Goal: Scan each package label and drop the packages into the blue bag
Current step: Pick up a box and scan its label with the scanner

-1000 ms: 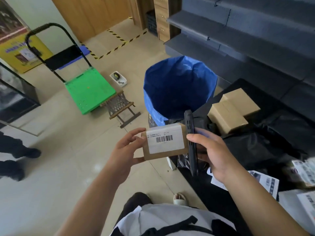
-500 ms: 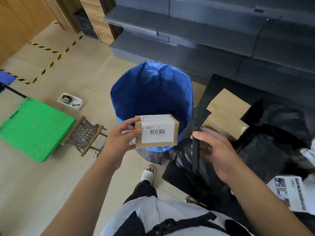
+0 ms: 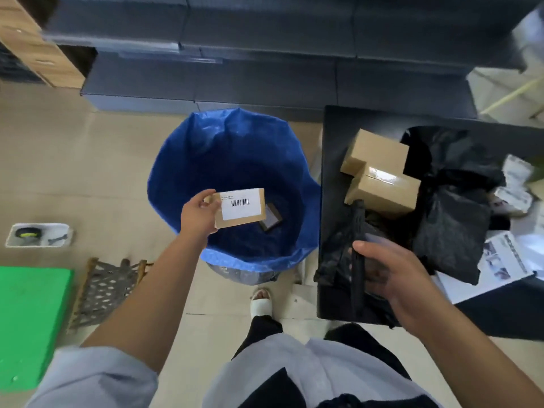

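Brown cardboard makes up the small package that the left hand grips by its left end, thumb on top and fingers curled beneath, holding it over the open mouth of the blue bag. Its white barcode label faces up. Down inside the bag lies a dark flat parcel, partly hidden under the held package. The right hand is curled round a slim black scanner, thumb laid across its upper side, over the front of the black table just right of the bag. Two more cardboard boxes sit touching on that table, with crumpled black plastic mailers beside them and white printed sheets at the right edge. A woven folding stool and a green platform stand on the tiled floor to the left.
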### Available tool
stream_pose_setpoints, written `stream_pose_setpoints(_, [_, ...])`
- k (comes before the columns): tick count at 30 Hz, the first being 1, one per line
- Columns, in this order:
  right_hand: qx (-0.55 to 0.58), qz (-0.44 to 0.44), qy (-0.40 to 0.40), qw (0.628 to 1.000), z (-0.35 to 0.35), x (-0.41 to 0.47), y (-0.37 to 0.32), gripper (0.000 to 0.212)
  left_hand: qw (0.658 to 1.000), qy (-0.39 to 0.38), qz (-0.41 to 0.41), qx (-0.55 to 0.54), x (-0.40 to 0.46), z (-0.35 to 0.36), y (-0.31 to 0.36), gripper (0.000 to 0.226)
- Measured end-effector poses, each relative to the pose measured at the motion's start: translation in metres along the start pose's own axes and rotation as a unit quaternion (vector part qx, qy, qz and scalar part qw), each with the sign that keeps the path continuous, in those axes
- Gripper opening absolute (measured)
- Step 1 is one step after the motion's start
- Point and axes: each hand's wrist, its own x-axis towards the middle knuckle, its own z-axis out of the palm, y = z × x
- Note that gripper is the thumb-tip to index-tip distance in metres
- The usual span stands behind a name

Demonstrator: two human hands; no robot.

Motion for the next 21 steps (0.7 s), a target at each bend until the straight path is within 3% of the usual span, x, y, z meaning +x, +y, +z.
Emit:
stream_pose_setpoints(8, [0.007,0.007,0.066,0.998,-0.017,-0.024,0.017,0.017,0.998,-0.049,-0.037,0.011,0.032,0.041,0.040,0.054])
stream_pose_setpoints(14, [0.040,0.000,0.064,0.997,-0.033,-0.035,0.031,0.016,0.998,-0.052,-0.023,-0.018,-0.019,0.034,0.013,0.027])
stream_pose_setpoints(21, [0.077,-0.031,0.037,0.996,-0.082,-0.060,0.043,0.007,0.993,-0.102,-0.029,-0.056,-0.137,0.055,-0.032,0.017])
